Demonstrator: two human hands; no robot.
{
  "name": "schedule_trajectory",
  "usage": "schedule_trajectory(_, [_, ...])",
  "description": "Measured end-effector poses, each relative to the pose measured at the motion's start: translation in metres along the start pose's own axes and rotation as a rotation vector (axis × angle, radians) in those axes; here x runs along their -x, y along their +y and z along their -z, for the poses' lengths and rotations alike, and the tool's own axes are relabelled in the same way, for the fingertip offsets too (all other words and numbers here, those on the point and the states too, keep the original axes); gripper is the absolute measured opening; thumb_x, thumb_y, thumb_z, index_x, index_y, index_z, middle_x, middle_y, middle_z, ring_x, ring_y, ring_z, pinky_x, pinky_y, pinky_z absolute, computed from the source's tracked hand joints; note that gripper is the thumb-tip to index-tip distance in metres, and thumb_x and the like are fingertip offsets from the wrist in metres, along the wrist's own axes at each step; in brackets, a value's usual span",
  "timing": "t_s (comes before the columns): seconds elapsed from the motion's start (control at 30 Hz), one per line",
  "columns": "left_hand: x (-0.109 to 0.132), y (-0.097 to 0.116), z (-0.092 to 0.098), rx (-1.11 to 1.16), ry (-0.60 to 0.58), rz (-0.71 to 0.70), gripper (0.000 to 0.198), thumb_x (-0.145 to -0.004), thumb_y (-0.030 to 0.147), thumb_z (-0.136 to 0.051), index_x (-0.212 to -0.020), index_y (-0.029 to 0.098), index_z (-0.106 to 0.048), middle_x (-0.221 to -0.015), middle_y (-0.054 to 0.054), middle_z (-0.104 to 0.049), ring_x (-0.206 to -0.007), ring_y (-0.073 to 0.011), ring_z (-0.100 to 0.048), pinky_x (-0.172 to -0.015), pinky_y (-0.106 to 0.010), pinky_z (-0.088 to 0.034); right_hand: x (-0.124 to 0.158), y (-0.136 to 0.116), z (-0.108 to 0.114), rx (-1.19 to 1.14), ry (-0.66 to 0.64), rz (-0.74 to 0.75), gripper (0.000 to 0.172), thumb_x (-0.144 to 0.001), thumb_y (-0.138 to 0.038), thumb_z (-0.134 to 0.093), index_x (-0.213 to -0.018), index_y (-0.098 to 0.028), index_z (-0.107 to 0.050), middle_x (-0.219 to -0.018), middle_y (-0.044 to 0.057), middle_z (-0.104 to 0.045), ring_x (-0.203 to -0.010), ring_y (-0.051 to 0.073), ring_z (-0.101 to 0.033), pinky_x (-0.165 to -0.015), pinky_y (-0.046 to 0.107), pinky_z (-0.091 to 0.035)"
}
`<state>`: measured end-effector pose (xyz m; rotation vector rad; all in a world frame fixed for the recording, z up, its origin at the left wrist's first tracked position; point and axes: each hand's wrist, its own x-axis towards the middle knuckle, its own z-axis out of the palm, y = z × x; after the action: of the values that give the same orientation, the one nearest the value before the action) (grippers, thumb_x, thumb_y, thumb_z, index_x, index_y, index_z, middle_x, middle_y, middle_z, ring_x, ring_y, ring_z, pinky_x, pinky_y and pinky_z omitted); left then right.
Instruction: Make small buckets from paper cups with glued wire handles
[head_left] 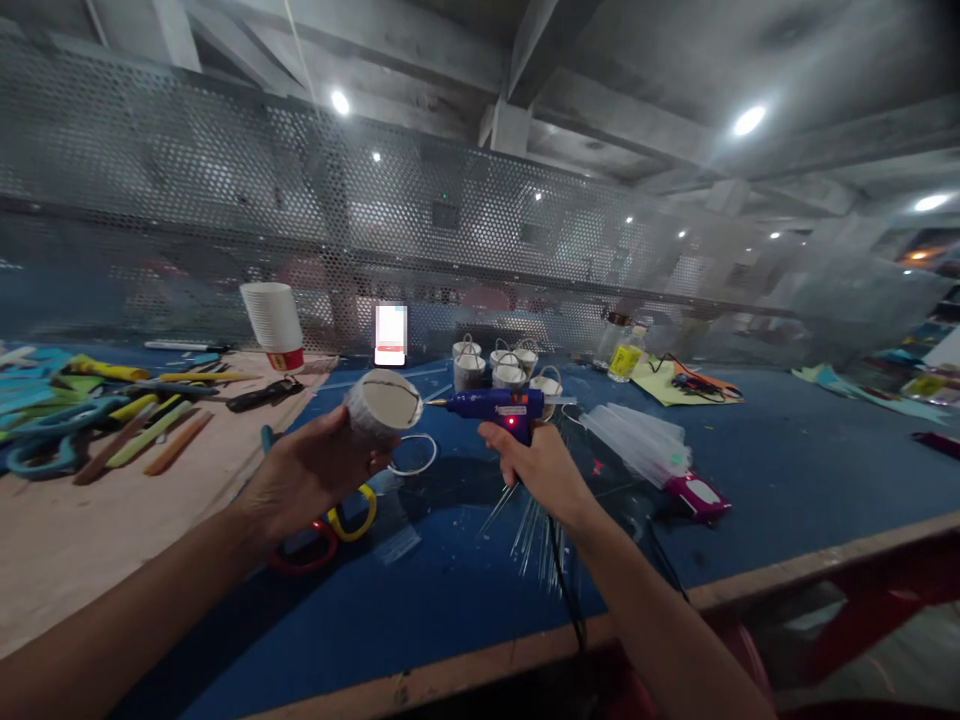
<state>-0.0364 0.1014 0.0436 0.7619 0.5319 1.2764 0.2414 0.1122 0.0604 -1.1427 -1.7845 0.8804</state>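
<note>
My left hand (315, 470) is closed round a short white paper cup (382, 405), held up with its bottom facing me. My right hand (536, 465) grips a blue hot glue gun (495, 405) with a red light lit; its nozzle points left and sits right beside the cup's edge. The gun's black cord (562, 580) runs down over the table's front edge. A white ring-shaped strip (412, 455) lies on the blue table (787, 470) below the cup.
Several small white cup baskets with handles (499, 365) stand at the back centre. A stack of white cups (274, 320), scissors (330, 525), clear glue sticks (637, 440), a pink tool (697, 495), coloured strips (142, 430) and a wooden board (90, 530) are around. Mesh fence behind.
</note>
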Motion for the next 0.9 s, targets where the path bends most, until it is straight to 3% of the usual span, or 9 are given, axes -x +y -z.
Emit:
schedule_trajectory(0.23, [-0.001,-0.003,0.003,0.011,-0.06,0.035,0.042,-0.085,0.031,-0.068,-0.126,0.024,-0.066,-0.12,-0.008,-0.073,-0.1,-0.0253,-0.068,-0.081,-0.034,-0.059,0.001,0.004,-0.005,0.061,-0.01,0.022,0.064,-0.091,-0.061,-0.057,-0.043,-0.019,-0.054,-0.045,0.002,-0.053,-0.047,0.013,-0.054,-0.058,0.028,-0.044])
schedule_trajectory(0.43, [0.0,-0.003,-0.001,-0.002,-0.007,0.0,0.037,-0.085,0.03,-0.069,-0.122,0.023,-0.067,-0.119,-0.006,-0.074,-0.098,-0.0222,-0.069,-0.077,-0.029,-0.059,0.005,0.0,-0.007,0.052,-0.002,0.012,0.057,-0.088,-0.06,-0.062,-0.048,-0.021,-0.052,-0.048,0.0,-0.055,-0.048,0.014,-0.057,-0.061,0.029,-0.048])
schedule_trajectory(0.67, [0.0,-0.001,-0.005,-0.079,0.093,-0.027,0.056,-0.084,0.029,-0.071,-0.138,0.023,-0.056,-0.113,-0.007,-0.075,-0.094,-0.0229,-0.071,-0.077,-0.028,-0.059,0.009,-0.006,-0.011,0.062,0.058,-0.027,0.047,-0.083,-0.065,-0.065,-0.066,-0.022,-0.06,-0.054,-0.001,-0.058,-0.048,0.016,-0.057,-0.053,0.03,-0.047])
schedule_trajectory(0.9, [-0.001,0.001,0.001,-0.073,0.095,-0.005,0.05,-0.086,0.029,-0.07,-0.134,0.022,-0.061,-0.12,-0.007,-0.074,-0.102,-0.023,-0.07,-0.085,-0.029,-0.059,0.012,-0.007,-0.006,0.049,-0.003,0.008,0.055,-0.085,-0.066,-0.062,-0.053,-0.022,-0.053,-0.047,-0.001,-0.052,-0.046,0.015,-0.052,-0.053,0.03,-0.046])
